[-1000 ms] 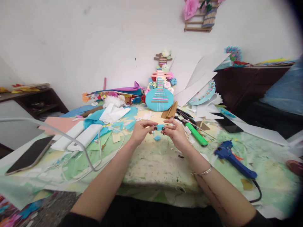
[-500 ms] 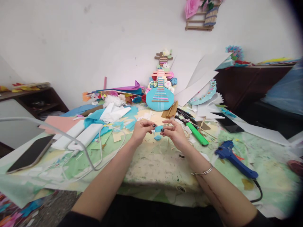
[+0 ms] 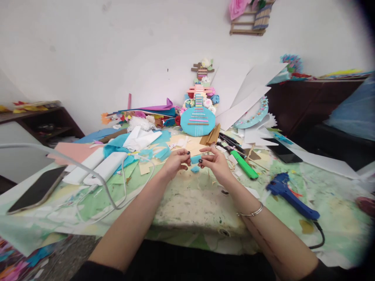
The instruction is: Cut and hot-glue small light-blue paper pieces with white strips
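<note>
Between my two hands, just above the middle of the table, is a small piece of blue paper [image 3: 195, 159]. My left hand [image 3: 177, 163] pinches its left end between thumb and fingertips. At the right end, my right hand [image 3: 215, 162] grips it the same way, thumb below and index finger stretched over the top. A smaller blue scrap [image 3: 195, 169] lies on the cloth right under the held piece. Behind the hands stands a blue paper lute [image 3: 198, 121] with strips and strings across its front.
To the right lie a green utility knife [image 3: 244, 165], a blue glue gun [image 3: 291, 196] with its cord, and a black phone [image 3: 283, 150]. On the left are another phone [image 3: 36, 189], white power banks [image 3: 106, 168] and a looping white cable [image 3: 88, 171]. Paper scraps and sheets crowd the back.
My left fingers have shifted slightly on the left end of the blue paper. My right hand stays almost where it was, and the loose scrap has not moved.
</note>
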### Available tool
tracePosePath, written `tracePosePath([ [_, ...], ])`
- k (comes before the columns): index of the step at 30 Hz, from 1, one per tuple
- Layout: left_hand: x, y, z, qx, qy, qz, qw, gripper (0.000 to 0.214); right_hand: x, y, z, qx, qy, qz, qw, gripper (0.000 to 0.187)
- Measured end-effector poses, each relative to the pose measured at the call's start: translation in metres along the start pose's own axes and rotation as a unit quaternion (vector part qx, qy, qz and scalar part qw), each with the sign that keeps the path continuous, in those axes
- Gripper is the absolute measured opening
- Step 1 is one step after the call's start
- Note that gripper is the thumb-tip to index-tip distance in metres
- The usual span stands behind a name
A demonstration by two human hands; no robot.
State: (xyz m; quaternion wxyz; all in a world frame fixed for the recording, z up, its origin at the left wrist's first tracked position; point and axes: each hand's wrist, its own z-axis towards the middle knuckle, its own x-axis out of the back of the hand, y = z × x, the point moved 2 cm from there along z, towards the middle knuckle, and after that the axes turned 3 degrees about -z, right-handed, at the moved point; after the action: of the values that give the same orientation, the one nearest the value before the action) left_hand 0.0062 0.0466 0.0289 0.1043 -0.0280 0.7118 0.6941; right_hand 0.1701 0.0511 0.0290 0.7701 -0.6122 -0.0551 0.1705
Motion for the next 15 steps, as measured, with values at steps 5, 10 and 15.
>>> tracePosePath([
  [5,-0.0037,-0.0039,0.0009,-0.011,-0.014,0.002,1.0,0.031,0.0055,0.0017,0.0019,0.009,0.024,0.042,0.999,0.034],
  [10,-0.0012,-0.0025,0.0034,-0.053,0.029,-0.003,0.998,0.044,0.0094,0.0052,0.0051,0.017,0.062,0.065,0.996,0.035],
  [15,0.0001,-0.0012,0.0034,-0.086,0.046,0.003,0.995,0.036,0.0084,0.0039,0.0046,0.011,0.072,0.068,0.995,0.036],
])
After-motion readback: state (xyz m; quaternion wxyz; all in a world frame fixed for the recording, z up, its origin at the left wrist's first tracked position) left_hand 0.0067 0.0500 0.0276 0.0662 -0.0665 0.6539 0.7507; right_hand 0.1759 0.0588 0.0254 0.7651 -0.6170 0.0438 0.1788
